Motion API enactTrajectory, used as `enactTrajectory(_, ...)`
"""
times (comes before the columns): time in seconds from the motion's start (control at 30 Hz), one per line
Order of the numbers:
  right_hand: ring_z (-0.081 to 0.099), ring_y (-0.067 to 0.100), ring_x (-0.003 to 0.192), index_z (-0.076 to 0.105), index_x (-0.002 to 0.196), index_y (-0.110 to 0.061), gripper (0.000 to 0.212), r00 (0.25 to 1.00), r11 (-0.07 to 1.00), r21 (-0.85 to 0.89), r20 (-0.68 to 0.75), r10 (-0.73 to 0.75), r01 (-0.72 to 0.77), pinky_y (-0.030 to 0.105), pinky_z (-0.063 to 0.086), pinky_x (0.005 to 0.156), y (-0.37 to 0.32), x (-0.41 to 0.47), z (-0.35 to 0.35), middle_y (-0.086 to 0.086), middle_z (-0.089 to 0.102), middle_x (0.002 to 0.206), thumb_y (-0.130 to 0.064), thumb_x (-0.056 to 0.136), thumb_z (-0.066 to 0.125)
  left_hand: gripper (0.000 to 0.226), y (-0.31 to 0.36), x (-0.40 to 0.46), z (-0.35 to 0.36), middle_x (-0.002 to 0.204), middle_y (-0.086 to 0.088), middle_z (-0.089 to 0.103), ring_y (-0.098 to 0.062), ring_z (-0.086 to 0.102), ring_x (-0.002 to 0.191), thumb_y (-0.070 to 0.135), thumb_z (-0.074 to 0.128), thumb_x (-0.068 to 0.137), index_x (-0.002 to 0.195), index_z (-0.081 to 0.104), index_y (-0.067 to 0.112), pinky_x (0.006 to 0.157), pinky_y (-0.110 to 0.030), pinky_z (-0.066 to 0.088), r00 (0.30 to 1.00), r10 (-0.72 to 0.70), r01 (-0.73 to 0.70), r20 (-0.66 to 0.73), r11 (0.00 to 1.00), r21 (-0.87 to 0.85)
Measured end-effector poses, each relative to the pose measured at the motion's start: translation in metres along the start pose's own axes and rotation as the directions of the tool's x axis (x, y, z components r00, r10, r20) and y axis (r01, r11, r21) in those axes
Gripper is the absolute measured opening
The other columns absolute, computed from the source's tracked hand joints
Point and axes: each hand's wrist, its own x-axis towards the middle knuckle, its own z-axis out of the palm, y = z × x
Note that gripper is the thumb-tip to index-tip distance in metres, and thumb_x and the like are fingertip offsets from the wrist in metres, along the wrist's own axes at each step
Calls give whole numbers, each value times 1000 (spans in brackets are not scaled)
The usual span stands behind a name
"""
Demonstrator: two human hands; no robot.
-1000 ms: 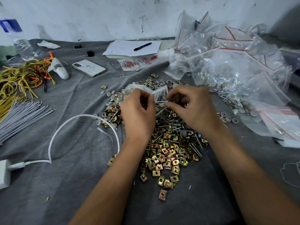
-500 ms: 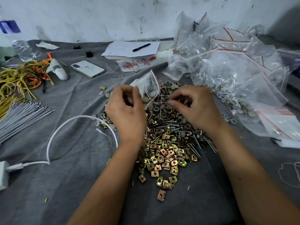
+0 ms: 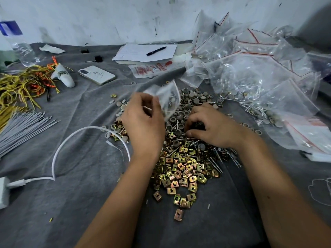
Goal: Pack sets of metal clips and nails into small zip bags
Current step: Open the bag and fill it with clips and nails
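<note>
A: How much has been packed, as far as can be judged?

B: A fair amount, it seems. A heap of filled bags [image 3: 254,83] is piled at the right of the tabletop [image 3: 71,203], against the wall; nails and grey caps can be made out through the plastic.

A: And what is left?

B: Plenty. A large pile of clips [image 3: 180,172] is spread in the middle, with loose nails [image 3: 217,160] just beside it on the right and caps [image 3: 195,97] beyond.

A: What is being done with the hands?

B: One bag [image 3: 166,97] is pinched at its edge by the left hand [image 3: 143,122] and held up over the far end of the pile. It is blurred, but some parts seem to be inside it. The right hand [image 3: 213,127] is lowered onto the pile with fingers curled; something small may be gripped, though that cannot be told for certain.

A: So the set in hand is unfinished?

B: That is the judgement: the bag is not seen sealed, and more pieces are probably being gathered for it. Many sets remain to be made.
</note>
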Motion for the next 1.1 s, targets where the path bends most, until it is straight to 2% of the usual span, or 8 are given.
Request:
enactTrajectory(0.1, 45, 7, 99, 63, 92, -28, 6, 995, 996, 82, -96, -31, 39, 27, 36, 87, -1, 0, 0, -15, 55, 98, -28, 97, 67, 10, -8, -3, 7, 77, 5, 66, -13, 62, 70, 18, 69, 97, 87, 68, 13, 67, -42, 55, 988, -30, 13, 152, 993, 115)
enactTrajectory(0.27, 41, 11, 110, 65, 92, -32, 14, 1000, 1000, 15, 11, 4, -4, 37, 38, 97, 0, 0, 1, -7, 52, 107, -42, 89, 75, 15, -7, -1, 7, 69, 16, 61, 3, 59, 64, 17, 71, 94, 80, 65, 21, 58, -10, 42, 989, -99, 92, 114, 994, 61)
enactTrajectory(0.47, 41, 12, 108, 63, 87, -31, 15, 1000, 998, -56, 6, 1, 0, 40, 41, 96, -1, 2, 2, -7, 51, 103, -44, 91, 70, 19, -3, -1, 6, 68, 15, 60, 8, 57, 67, 14, 71, 91, 76, 63, 21, 62, -5, 39, 984, -163, 164, 73, 987, 0)
enactTrajectory(0.6, 63, 2, 79, 63, 95, -23, 8, 925, 967, 246, -380, 28, 72, 21, 52, 68, -3, -2, -2, -12, 65, 87, -31, 98, 65, 21, -5, -2, 7, 71, 11, 64, -3, 64, 65, 14, 71, 93, 76, 63, 25, 61, -19, 51, 976, -157, 156, 150, 988, 14)
enactTrajectory(0.67, 68, 4, 77, 69, 96, -19, 7, 848, 940, 315, -527, 55, 134, 20, 55, 70, -4, -3, -4, -10, 70, 85, -25, 95, 72, 25, -4, -3, 8, 72, 10, 65, -8, 65, 64, 13, 71, 94, 76, 61, 27, 60, -23, 54, 970, -111, 109, 217, 994, 26)
enactTrajectory(0.87, 68, 4, 84, 77, 98, -15, 19, 864, 970, 173, -500, -63, 171, 21, 56, 74, -14, 5, 8, -7, 73, 92, -12, 81, 85, 21, 2, -7, 9, 67, 18, 59, -6, 64, 70, 8, 74, 91, 78, 63, 21, 58, -10, 44, 967, 47, -55, 250, 998, 24)
enactTrajectory(1.0, 66, 6, 80, 75, 101, -16, 26, 853, 973, 178, -521, -37, 151, 30, 59, 71, -12, 7, 10, -10, 71, 94, -9, 78, 86, 13, -4, -6, 11, 68, -1, 68, -19, 68, 60, 11, 71, 94, 81, 67, 12, 61, -42, 59, 961, -38, 46, 273, 999, -26)
enactTrajectory(1.1, 67, 6, 82, 74, 97, -13, 24, 847, 968, 191, -530, -41, 166, 31, 61, 70, -12, 8, 10, -6, 71, 95, -4, 78, 85, 13, -5, -6, 11, 68, -6, 70, -28, 70, 61, 13, 70, 95, 82, 67, 13, 62, -49, 59, 957, -85, 101, 276, 994, -47)
